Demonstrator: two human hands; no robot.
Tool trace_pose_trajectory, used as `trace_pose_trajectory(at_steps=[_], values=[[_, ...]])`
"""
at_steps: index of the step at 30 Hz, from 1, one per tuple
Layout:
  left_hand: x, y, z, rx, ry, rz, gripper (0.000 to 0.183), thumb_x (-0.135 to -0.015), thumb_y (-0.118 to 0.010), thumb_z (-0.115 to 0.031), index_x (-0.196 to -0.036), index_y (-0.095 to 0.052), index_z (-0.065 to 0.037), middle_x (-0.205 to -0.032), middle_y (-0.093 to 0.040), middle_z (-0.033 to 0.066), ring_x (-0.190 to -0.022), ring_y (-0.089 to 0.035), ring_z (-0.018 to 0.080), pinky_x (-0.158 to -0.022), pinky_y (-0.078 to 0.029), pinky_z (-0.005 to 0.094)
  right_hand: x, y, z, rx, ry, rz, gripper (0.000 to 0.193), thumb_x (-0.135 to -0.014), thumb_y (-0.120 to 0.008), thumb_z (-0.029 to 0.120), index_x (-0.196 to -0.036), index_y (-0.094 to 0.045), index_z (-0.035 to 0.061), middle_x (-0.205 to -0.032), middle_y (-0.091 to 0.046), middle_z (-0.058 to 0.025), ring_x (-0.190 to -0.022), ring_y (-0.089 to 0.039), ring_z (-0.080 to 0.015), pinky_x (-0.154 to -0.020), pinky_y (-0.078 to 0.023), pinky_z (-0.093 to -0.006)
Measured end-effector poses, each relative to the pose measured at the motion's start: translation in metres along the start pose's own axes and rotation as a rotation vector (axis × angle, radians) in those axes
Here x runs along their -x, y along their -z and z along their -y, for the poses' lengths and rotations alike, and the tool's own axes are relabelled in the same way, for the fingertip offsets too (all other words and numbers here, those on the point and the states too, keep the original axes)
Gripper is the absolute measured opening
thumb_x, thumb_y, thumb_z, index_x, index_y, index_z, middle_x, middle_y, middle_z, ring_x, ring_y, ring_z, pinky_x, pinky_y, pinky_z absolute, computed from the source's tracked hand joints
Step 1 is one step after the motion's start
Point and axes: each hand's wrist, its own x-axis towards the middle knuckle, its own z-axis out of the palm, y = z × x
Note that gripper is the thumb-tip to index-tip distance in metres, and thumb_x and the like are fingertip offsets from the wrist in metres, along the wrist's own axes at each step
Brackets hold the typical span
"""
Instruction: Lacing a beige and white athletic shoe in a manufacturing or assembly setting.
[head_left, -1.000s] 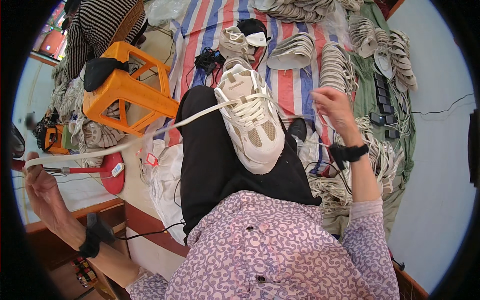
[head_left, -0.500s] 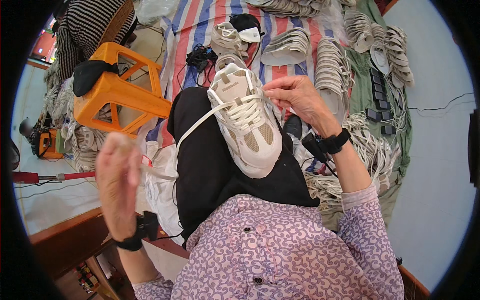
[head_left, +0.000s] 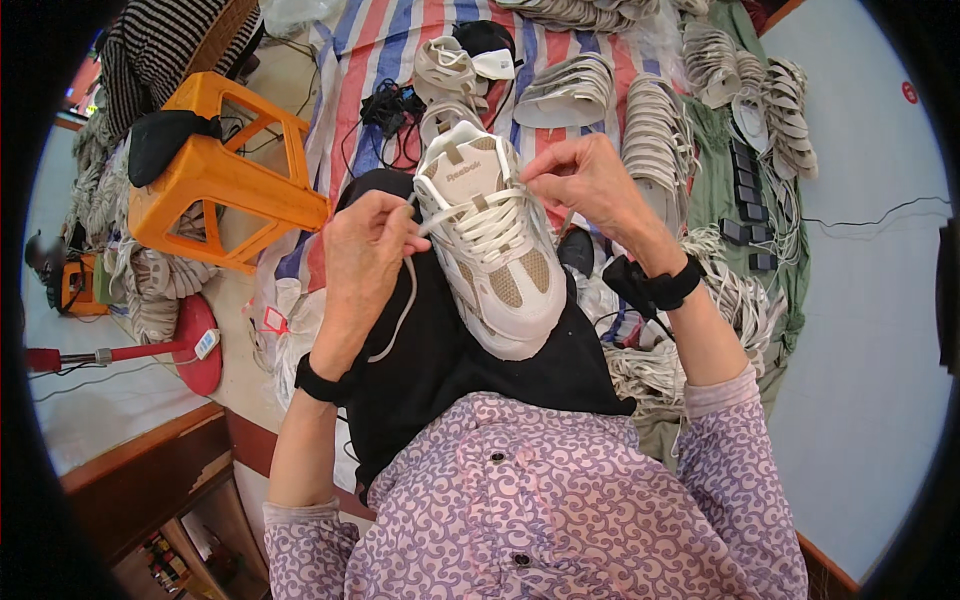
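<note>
A white and beige sneaker lies on my black-covered lap, its toe toward me. White shoelace crosses its front in several rows. On the shoe's left, my left hand pinches a length of lace close to the upper eyelets, and the loose end hangs down over the black cloth. At the opposite side, my right hand is closed, thumb and forefinger pinched at the upper right eyelets. What sits between those fingertips is mostly hidden, though it looks like the lace.
An orange plastic stool with a black cloth on it stands at the left. Stacked shoe uppers lie on the striped sheet beyond my lap. Black adapters and bundled laces are at the right. A red round base stands lower left.
My left hand has come from far left back to the shoe's upper left side, and the lace once stretched out now hangs slack. The right hand stays at the eyelets.
</note>
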Motion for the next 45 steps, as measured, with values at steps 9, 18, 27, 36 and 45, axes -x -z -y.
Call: trace_pose_trajectory(at_steps=[9, 18, 27, 36, 45], values=[[0.004, -0.009, -0.004, 0.151, 0.166, 0.161, 0.021, -0.095, -0.061, -0.012, -0.088, -0.065, 0.007, -0.073, -0.067, 0.0076, -0.064, -0.07, 0.0138, -0.055, -0.051, 0.0199, -0.01, -0.004, 0.004, -0.074, -0.057, 0.087, 0.007, -0.076, -0.066, -0.005, -0.082, -0.065, -0.0026, -0.071, -0.062, -0.0012, -0.061, -0.056, -0.0061, -0.053, -0.046, -0.0211], [-0.001, -0.007, -0.003, 0.166, 0.2, 0.221, 0.022, -0.092, -0.064, -0.012, -0.083, -0.065, 0.008, -0.069, -0.067, 0.008, -0.061, -0.069, 0.0137, -0.054, -0.05, 0.0211, -0.015, -0.045, 0.023, 0.501, 0.572, 0.068, 0.006, -0.076, -0.071, 0.008, -0.082, -0.072, 0.006, -0.087, -0.064, -0.0048, -0.094, -0.056, -0.0236, -0.083, -0.034, -0.0402], [-0.008, -0.002, -0.003, 0.093, 0.195, 0.331, 0.021, -0.09, -0.065, -0.01, -0.079, -0.065, 0.008, -0.068, -0.066, 0.0059, -0.06, -0.068, 0.0122, -0.055, -0.051, 0.0216, -0.032, -0.054, 0.027, 0.355, 0.629, 0.191, 0.011, -0.066, -0.066, 0.002, -0.074, -0.067, -0.0054, -0.07, -0.062, -0.0149, -0.07, -0.062, -0.0315, -0.065, -0.048, -0.0401], [-0.018, -0.003, -0.015, -0.028, 0.271, 0.302, 0.026, -0.089, -0.065, -0.014, -0.073, -0.067, 0.007, -0.064, -0.068, 0.0069, -0.059, -0.068, 0.0112, -0.052, -0.05, 0.0216, -0.032, -0.054, 0.03, 0.349, 0.406, 0.321, 0.012, -0.069, -0.07, 0.001, -0.079, -0.066, -0.0043, -0.076, -0.061, -0.0104, -0.073, -0.062, -0.0236, -0.066, -0.047, -0.034], [-0.006, -0.001, -0.007, -0.023, 0.183, 0.223, 0.019, -0.088, -0.064, -0.011, -0.08, -0.067, 0.007, -0.066, -0.068, 0.0085, -0.06, -0.069, 0.0136, -0.053, -0.051, 0.0223, -0.036, -0.056, 0.021, 0.354, 0.614, 0.281, 0.013, -0.067, -0.07, 0.003, -0.076, -0.065, -0.0059, -0.074, -0.06, -0.0122, -0.07, -0.061, -0.0256, -0.063, -0.046, -0.0364]])
